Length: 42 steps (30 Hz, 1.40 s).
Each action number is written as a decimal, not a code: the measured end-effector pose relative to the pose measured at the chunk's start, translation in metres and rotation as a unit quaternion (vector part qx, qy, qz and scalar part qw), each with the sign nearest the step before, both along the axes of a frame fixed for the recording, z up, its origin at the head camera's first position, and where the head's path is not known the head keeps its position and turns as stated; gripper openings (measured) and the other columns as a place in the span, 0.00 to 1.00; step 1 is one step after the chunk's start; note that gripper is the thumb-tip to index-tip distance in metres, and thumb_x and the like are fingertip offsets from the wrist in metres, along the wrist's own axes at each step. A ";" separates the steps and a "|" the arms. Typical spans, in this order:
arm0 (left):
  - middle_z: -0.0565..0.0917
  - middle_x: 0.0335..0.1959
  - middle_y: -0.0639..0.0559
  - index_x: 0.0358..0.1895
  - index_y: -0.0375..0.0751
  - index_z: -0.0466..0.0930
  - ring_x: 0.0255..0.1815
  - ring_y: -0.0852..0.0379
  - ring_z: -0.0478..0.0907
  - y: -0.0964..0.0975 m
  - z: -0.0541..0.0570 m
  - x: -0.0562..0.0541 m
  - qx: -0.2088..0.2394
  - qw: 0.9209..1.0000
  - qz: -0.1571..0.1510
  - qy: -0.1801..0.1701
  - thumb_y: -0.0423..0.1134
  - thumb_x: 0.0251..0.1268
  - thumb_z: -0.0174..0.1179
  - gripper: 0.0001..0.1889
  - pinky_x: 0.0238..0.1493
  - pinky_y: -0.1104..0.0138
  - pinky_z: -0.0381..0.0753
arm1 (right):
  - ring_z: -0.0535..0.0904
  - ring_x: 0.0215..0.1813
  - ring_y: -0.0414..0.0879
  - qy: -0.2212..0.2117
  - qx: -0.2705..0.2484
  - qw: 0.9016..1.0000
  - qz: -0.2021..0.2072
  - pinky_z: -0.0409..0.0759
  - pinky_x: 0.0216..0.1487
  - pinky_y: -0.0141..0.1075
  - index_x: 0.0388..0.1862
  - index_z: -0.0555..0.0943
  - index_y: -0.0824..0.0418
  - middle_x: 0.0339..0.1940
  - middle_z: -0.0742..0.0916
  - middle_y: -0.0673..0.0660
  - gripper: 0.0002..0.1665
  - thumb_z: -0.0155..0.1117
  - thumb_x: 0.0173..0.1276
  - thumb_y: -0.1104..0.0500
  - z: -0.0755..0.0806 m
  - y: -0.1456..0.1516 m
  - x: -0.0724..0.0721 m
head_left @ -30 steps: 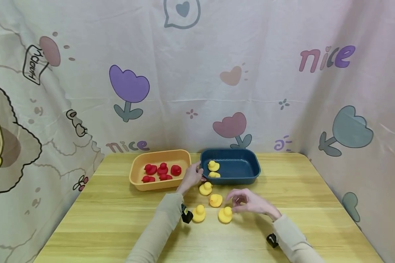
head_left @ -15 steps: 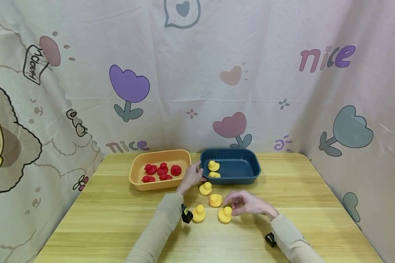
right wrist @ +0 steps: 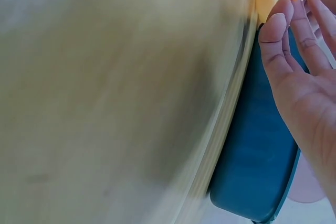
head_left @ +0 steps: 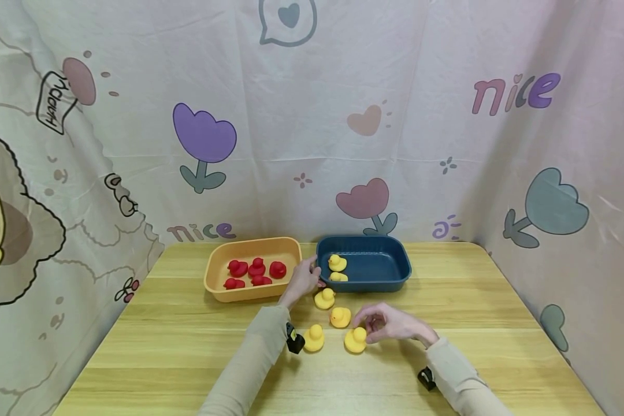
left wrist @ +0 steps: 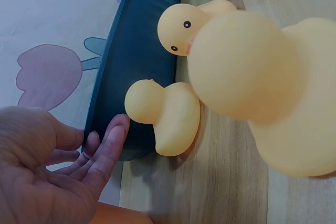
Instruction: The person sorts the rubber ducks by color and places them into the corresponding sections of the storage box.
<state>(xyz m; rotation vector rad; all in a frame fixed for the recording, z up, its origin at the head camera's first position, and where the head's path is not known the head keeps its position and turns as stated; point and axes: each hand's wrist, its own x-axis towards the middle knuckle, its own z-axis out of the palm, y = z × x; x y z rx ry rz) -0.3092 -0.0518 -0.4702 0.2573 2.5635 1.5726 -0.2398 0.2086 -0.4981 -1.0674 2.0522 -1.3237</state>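
My left hand (head_left: 304, 277) is at the near left corner of a dark blue bin (head_left: 382, 285). In the left wrist view, its thumb and fairly straight fingers (left wrist: 102, 166) touch the bin's end. Two yellow rubber ducks (head_left: 337, 263) sit inside that bin. Several more stand on the table in front, one rubber duck (head_left: 325, 299) close by my left hand. My right hand (head_left: 395, 322) is beside the front right rubber duck (head_left: 355, 342), thumb and index finger bent loosely with a gap between them, fingertips right at the duck's side.
A yellow-orange bin (head_left: 255, 294) holding several red rubber ducks (head_left: 257, 267) stands left of the blue one. Both are at the back of the wooden table (head_left: 156, 346), before a patterned cloth (head_left: 291, 144). Another duck (head_left: 314, 338) stands near my left wrist camera (head_left: 294, 339).
My right hand has moved slightly left and down, closer to the front right duck. My left hand and both bins have stayed in place.
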 end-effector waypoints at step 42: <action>0.77 0.33 0.41 0.77 0.30 0.56 0.38 0.40 0.89 -0.001 0.002 0.002 -0.001 1.000 -0.005 -0.002 0.32 0.79 0.47 0.28 0.39 0.56 0.88 | 0.79 0.42 0.49 0.003 -0.008 1.000 0.001 0.81 0.44 0.28 0.53 0.80 0.69 0.50 0.84 0.72 0.20 0.70 0.62 0.67 0.001 -0.001 0.000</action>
